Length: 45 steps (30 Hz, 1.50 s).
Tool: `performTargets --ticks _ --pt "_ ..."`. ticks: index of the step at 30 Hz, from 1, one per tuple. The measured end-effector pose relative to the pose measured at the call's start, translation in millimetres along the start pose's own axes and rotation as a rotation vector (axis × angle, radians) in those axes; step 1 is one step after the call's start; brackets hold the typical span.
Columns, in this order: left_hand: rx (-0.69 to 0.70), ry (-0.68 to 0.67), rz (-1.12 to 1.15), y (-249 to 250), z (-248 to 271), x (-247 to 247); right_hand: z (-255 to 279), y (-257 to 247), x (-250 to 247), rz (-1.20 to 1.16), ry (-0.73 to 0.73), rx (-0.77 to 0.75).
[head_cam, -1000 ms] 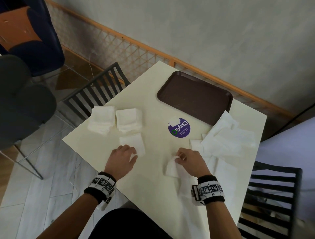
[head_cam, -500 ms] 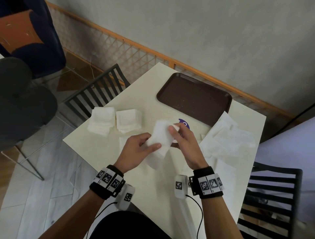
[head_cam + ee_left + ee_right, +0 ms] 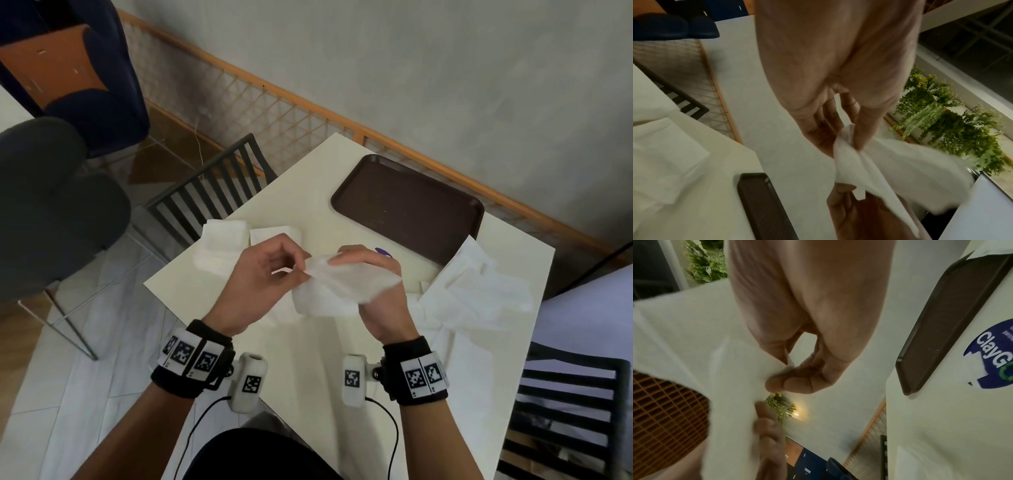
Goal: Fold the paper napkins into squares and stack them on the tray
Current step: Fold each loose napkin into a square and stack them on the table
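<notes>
Held up over the middle of the table (image 3: 308,394), clear of the surface – one paper napkin (image 3: 339,291), crumpled and half opened. Pinched at its left edge between thumb and fingertips of the left hand (image 3: 260,284), other fingers curled; gripped along the far right edge by the right hand (image 3: 373,284), thumb and forefinger closed on the sheet, as the right wrist view shows. Thin, soft, nearly weightless by the look of it: no stiffness, sagging wherever unsupported, easy to tear if pulled hard between two pinches. Best taken at two corners of one edge and drawn gently taut, then laid flat for creasing rather than folded in mid-air. Not slippery, but layers likely to cling and slide out of line. Folded squares (image 3: 236,243) already lying at the far left of the table; a loose heap of unfolded napkins (image 3: 472,294) at the right. Brown tray (image 3: 411,205) at the far side, nothing on it yet – stacking not begun.
</notes>
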<state>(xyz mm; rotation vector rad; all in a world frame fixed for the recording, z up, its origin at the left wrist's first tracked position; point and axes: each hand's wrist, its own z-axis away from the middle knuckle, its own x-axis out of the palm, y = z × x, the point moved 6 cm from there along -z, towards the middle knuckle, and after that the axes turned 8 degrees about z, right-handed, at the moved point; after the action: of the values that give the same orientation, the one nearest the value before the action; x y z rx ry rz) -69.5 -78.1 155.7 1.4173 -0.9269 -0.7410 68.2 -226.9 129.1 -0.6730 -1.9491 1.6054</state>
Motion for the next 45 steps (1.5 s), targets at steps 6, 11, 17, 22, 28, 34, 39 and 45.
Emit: performTargets --ticks 6,11,17,22,28,34,39,45 --pt "-0.059 -0.048 0.06 -1.0 -6.3 -6.6 -11.4 -11.9 20.4 0.14 -0.188 0.013" --pt "-0.264 0.075 0.384 -17.8 -2.6 -15.4 -6.9 -1.9 31.1 0.007 -0.251 0.243" --pt "-0.468 0.02 0.518 -43.7 3.0 -15.8 3.3 27.0 27.6 -0.056 -0.119 0.581" --pt "-0.615 0.038 0.497 -67.4 22.9 -11.1 15.8 46.6 32.5 -0.006 -0.115 0.584" --pt "-0.654 0.079 0.502 -70.5 25.4 -18.5 17.3 40.2 42.9 0.09 -0.15 0.423" --pt "-0.378 0.096 0.515 -34.1 9.6 -33.2 4.0 14.3 39.5 0.063 -0.017 0.298" --pt "-0.104 -0.08 0.19 3.1 0.0 -26.9 -5.4 -32.9 44.6 0.188 -0.097 -0.029" --pt "0.144 -0.07 0.026 41.7 -6.0 -33.7 -14.7 -45.3 28.8 0.048 -0.043 -0.064"
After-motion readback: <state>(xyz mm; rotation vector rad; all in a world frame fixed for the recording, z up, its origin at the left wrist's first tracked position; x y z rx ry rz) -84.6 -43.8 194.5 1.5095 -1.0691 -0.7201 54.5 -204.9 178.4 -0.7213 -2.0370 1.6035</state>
